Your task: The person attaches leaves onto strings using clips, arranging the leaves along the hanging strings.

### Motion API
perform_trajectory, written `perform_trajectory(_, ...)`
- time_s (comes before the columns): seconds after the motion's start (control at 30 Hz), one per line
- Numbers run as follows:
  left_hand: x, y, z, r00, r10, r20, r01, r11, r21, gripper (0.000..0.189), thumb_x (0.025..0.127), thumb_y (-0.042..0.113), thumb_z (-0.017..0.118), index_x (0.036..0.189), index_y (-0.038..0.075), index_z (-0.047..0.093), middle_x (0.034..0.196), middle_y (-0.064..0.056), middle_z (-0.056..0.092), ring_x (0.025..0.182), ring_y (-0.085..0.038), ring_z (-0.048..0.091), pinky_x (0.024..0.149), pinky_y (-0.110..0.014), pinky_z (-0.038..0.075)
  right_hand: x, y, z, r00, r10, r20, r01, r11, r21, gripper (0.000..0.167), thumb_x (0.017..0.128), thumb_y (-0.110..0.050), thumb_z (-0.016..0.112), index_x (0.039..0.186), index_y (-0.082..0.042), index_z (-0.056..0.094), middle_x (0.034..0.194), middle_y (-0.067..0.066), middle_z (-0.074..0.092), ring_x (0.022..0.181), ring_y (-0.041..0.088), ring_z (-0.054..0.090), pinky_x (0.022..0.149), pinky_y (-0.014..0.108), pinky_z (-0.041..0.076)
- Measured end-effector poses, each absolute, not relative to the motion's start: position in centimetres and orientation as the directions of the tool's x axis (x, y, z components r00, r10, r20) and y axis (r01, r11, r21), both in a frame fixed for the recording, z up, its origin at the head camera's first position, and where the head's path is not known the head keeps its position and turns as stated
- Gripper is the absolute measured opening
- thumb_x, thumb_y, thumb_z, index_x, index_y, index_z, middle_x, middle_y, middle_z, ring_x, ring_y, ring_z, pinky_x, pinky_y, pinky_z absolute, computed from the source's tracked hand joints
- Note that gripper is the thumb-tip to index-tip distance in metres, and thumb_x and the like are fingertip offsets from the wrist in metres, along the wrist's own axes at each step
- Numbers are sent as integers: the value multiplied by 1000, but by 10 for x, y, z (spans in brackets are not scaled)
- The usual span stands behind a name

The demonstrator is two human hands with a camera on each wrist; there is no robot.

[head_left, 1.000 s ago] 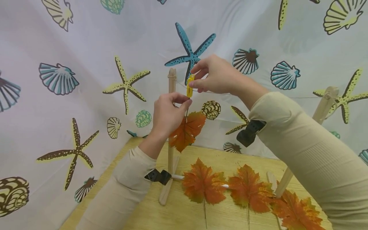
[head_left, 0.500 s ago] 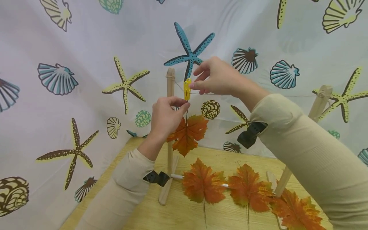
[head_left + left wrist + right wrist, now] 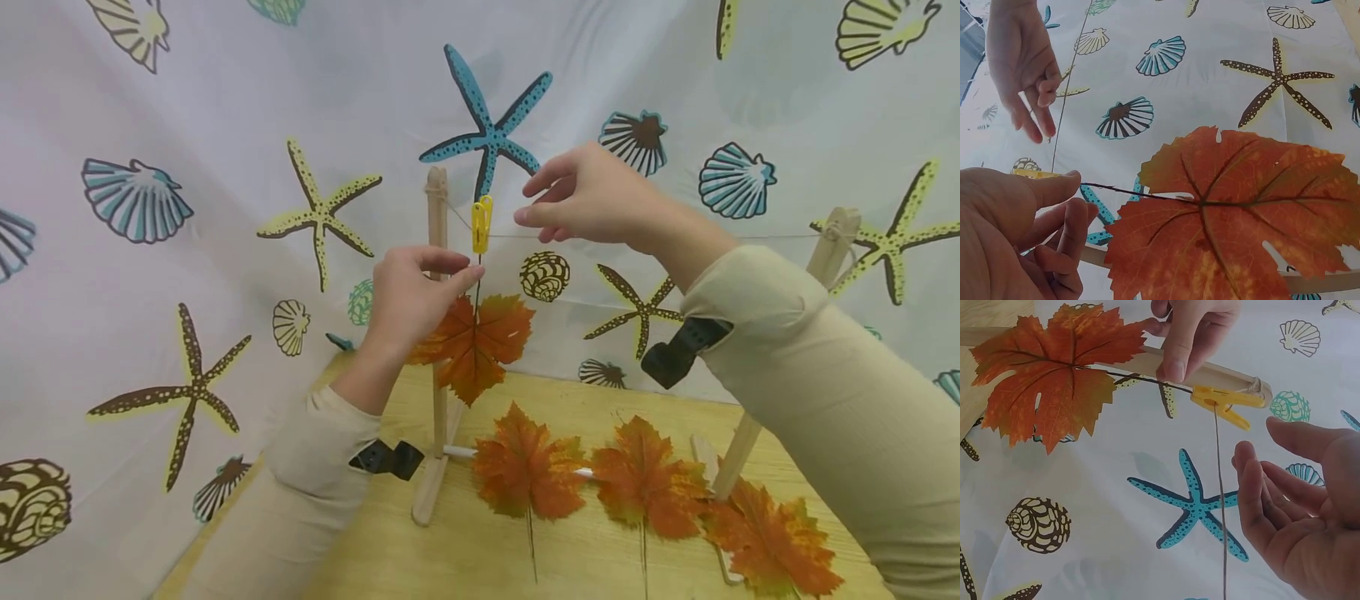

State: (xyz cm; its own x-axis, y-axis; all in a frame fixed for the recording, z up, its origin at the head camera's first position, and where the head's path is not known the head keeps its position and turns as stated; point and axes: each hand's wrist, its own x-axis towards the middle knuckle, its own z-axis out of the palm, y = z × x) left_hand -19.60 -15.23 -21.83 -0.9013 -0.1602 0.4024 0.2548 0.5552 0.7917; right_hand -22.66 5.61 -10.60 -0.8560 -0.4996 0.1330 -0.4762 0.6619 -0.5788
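Observation:
An orange artificial maple leaf (image 3: 480,342) hangs stem-up below a yellow clothespin (image 3: 480,227). The clothespin sits on a thin string (image 3: 1220,481), with the top of the leaf's stem at its jaws. Just under the clothespin, my left hand (image 3: 416,287) has thumb and forefinger at the stem, seemingly pinching it lightly; the left wrist view shows the thumb (image 3: 1054,187) at the stem's top. To the right of the clothespin, my right hand (image 3: 592,196) is apart from it, fingers loosely bent and holding nothing.
A wooden post (image 3: 438,333) at left and another post (image 3: 828,250) at right carry the string. Several more maple leaves, including one (image 3: 528,467) in front, lie on the wooden table (image 3: 375,542). A curtain (image 3: 225,83) with shells and starfish hangs behind.
My right hand has let go of the clothespin and moved off to the right. The clothespin stays on the string, a little lower than at first, with the leaf hanging below.

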Motion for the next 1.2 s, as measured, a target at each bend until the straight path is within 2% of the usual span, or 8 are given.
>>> perform_trajectory(0.13, -193, -158, -219, -902, -157, 402, 261, 544, 798, 30, 89, 34, 76, 105, 8, 78, 107, -9, 75, 105, -25, 58, 81, -37, 50, -223, 66, -106, -867, -476, 147, -457, 644, -613, 45, 94, -33, 70, 131, -9, 61, 118, 10, 72, 92, 19, 72, 95, 38, 55)
perform_trajectory(0.27, -192, -164, -224, -899, -132, 417, 284, 550, 786, 31, 89, 36, 76, 105, 9, 78, 106, -8, 74, 95, -23, 57, 74, -32, 50, -218, 74, -108, -867, -479, 135, -451, 641, -621, 46, 94, -36, 70, 130, -10, 62, 118, 9, 72, 93, 19, 71, 97, 39, 54)
perform_trajectory(0.43, -192, -172, -230, -897, -115, 427, 298, 555, 777, 32, 89, 38, 76, 106, 12, 78, 105, -5, 74, 87, -21, 58, 70, -30, 51, -214, 80, -114, -848, -509, 148, -487, 638, -596, 41, 94, -33, 70, 129, -12, 63, 115, 7, 73, 91, 18, 71, 90, 36, 56)
perform_trajectory(0.7, -191, -177, -237, -924, -82, 374, 276, 533, 800, 32, 89, 39, 76, 105, 12, 78, 108, -6, 74, 89, -21, 66, 71, -24, 54, -210, 88, -129, -840, -524, 143, -498, 639, -586, 38, 93, -33, 71, 124, -13, 66, 108, 7, 75, 87, 18, 71, 80, 31, 57)
perform_trajectory(0.9, -185, -181, -239, -935, -97, 342, 238, 542, 806, 34, 88, 42, 76, 105, 13, 78, 108, -5, 73, 97, -20, 64, 75, -28, 53, -211, 93, -141, -826, -543, 150, -504, 594, -627, 34, 94, -27, 71, 124, -12, 66, 108, 7, 75, 86, 19, 71, 81, 34, 58)
perform_trajectory(1.07, -180, -183, -242, -935, -84, 344, 248, 537, 806, 32, 88, 43, 76, 102, 15, 79, 101, -5, 74, 85, -20, 62, 66, -27, 51, -207, 99, -150, -819, -554, 147, -508, 583, -635, 34, 95, -27, 70, 125, -12, 66, 107, 7, 74, 87, 19, 72, 82, 35, 58)
perform_trajectory(1.2, -177, -183, -247, -947, -45, 317, 250, 515, 820, 30, 87, 41, 76, 102, 15, 79, 104, -4, 73, 80, -19, 61, 63, -25, 50, -205, 105, -161, -808, -572, 143, -515, 566, -644, 32, 96, -25, 69, 125, -11, 66, 107, 7, 74, 85, 19, 72, 78, 34, 60)
